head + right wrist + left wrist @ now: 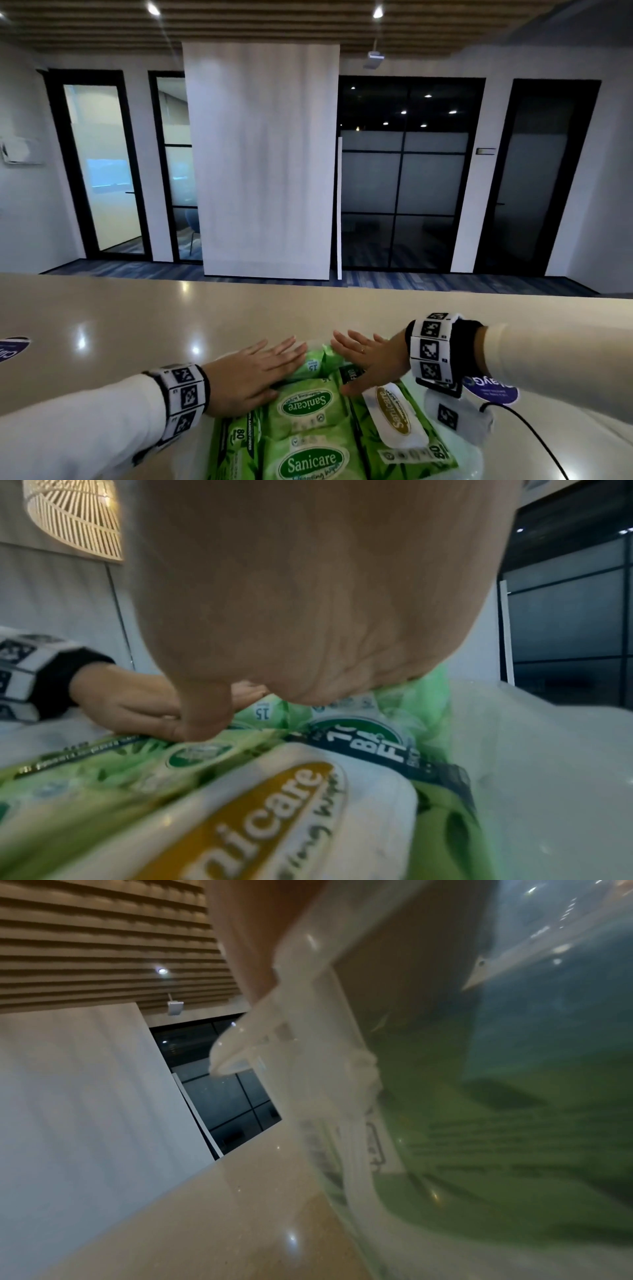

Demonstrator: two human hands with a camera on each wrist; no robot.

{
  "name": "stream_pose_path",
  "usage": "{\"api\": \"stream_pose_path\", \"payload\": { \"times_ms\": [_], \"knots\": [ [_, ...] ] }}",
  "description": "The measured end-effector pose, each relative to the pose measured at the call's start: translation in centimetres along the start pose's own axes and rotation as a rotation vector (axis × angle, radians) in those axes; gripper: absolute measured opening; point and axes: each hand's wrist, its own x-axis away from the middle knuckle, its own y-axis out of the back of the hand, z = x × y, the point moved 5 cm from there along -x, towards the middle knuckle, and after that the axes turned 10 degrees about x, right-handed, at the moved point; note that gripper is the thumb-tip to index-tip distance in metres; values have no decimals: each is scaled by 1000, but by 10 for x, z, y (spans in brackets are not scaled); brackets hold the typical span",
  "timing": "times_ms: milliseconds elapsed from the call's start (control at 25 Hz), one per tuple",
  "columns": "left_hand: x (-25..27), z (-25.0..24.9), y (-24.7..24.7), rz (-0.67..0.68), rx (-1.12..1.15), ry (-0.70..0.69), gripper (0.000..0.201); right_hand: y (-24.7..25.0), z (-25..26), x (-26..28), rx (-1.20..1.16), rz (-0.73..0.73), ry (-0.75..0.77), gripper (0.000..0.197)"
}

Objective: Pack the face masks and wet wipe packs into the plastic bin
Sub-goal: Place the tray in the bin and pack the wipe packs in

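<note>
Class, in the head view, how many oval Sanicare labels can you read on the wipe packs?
3. A green label in the middle, another nearest the camera, a gold label on the right. The left hand and right hand may hide more.

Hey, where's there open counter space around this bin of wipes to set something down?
The counter is bare beyond the bin, up to its far edge, and left of the left hand. The bin is crowded with wet wipe packs under both hands. Right of the right hand, a purple sticker and a black cable take up room.
</note>
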Motion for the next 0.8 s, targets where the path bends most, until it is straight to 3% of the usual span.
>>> {"api": "stream_pose_path", "payload": {
  "times_ms": [240, 400, 560, 800],
  "knots": [
    [-6, 0, 0, -10, 32, -27, 58, -7, -11, -8, 0, 29, 65, 95],
    [-9, 7, -2, -30, 39, -24, 58, -2, -11, -9, -50, 86, 98, 89],
    [-8, 6, -3, -57, 115, 35, 60, 6, -8, -3, -104, 118, 68, 81],
    [-4, -3, -2, -64, 20, 31, 57, 17, 5, 15, -176, 70, 16, 85]
  ]
}}
